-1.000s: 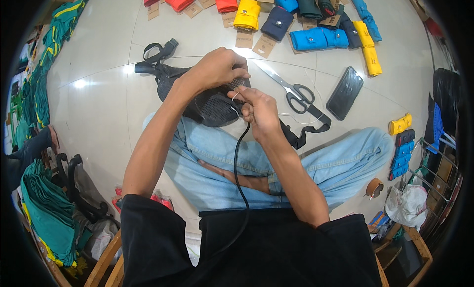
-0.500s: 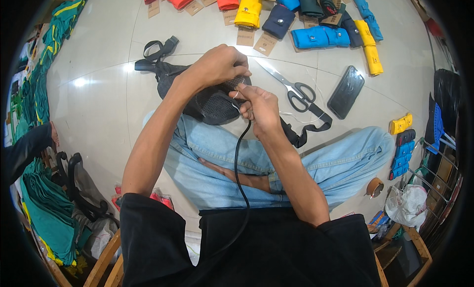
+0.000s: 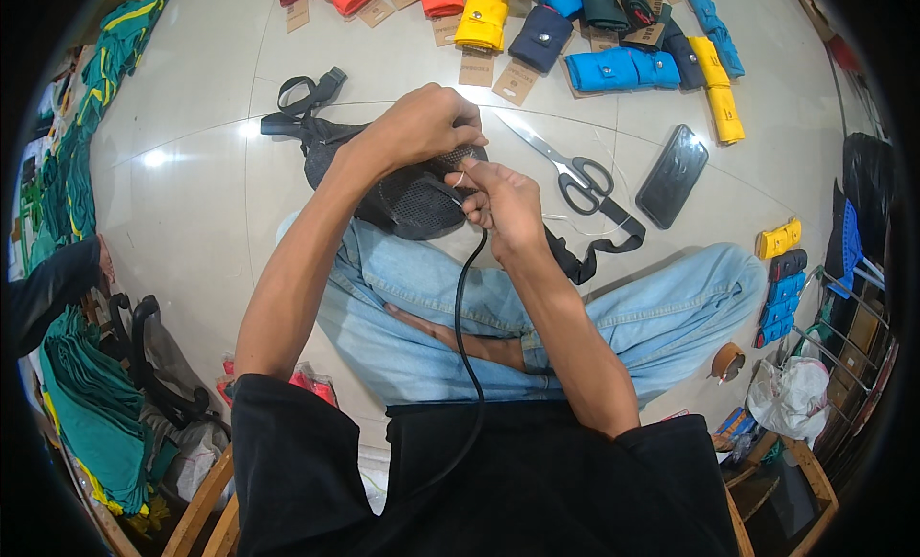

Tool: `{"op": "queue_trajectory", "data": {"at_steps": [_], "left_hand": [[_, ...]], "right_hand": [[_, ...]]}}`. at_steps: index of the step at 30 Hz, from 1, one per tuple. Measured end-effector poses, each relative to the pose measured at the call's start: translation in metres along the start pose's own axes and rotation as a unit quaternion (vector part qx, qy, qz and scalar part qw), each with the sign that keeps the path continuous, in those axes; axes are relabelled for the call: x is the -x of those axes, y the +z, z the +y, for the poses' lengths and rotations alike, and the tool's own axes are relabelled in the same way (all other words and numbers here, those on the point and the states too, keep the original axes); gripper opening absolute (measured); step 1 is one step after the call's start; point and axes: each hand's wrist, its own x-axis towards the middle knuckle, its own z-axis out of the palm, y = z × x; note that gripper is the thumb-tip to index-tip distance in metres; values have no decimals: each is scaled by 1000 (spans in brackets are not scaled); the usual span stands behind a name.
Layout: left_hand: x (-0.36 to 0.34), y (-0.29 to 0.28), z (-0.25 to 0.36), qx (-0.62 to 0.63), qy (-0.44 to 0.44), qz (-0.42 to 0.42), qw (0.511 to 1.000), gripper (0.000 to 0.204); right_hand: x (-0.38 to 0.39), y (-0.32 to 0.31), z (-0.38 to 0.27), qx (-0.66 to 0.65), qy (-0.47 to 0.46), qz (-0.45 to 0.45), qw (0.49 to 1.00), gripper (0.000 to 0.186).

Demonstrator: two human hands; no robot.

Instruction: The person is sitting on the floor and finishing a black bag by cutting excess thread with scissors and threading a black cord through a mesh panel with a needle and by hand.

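Note:
A dark grey-and-black bag with mesh panels [image 3: 412, 204] lies over my lap and the floor in front of me. My left hand [image 3: 431, 126] curls over its upper right edge, fingers closed on the fabric. Against the same edge, my right hand [image 3: 505, 207] pinches a thin white cord that loops by the fingertips; the exact pinch point is partly hidden. A strap with a black buckle [image 3: 333, 82] extends from the bag's far left side. Another black webbing strap [image 3: 613, 243] trails out to the right of my right hand.
Open-bladed scissors [image 3: 575, 179] and a black phone [image 3: 672, 178] lie to the right. Rolled pouches in several colours, such as a yellow one [image 3: 481, 23], cover the far floor with cardboard tags. Green fabric [image 3: 91, 404] is heaped at left, near another person's sleeve [image 3: 57, 289].
Both hands stay almost in place at the bag. The white cord by my right fingertips has shifted slightly.

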Motion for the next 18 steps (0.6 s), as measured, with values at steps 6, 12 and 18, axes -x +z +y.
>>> {"op": "queue_trajectory", "data": {"at_steps": [6, 12, 18], "left_hand": [[-2, -4, 7, 22, -54, -28, 998, 25], [-9, -2, -16, 52, -138, -88, 985, 30], [-18, -13, -3, 91, -239, -213, 943, 24]], "right_hand": [[-2, 1, 3, -8, -16, 7, 1000, 22], [-2, 4, 5, 7, -20, 4, 1000, 20], [1, 4, 2, 29, -13, 4, 999, 18]]}}
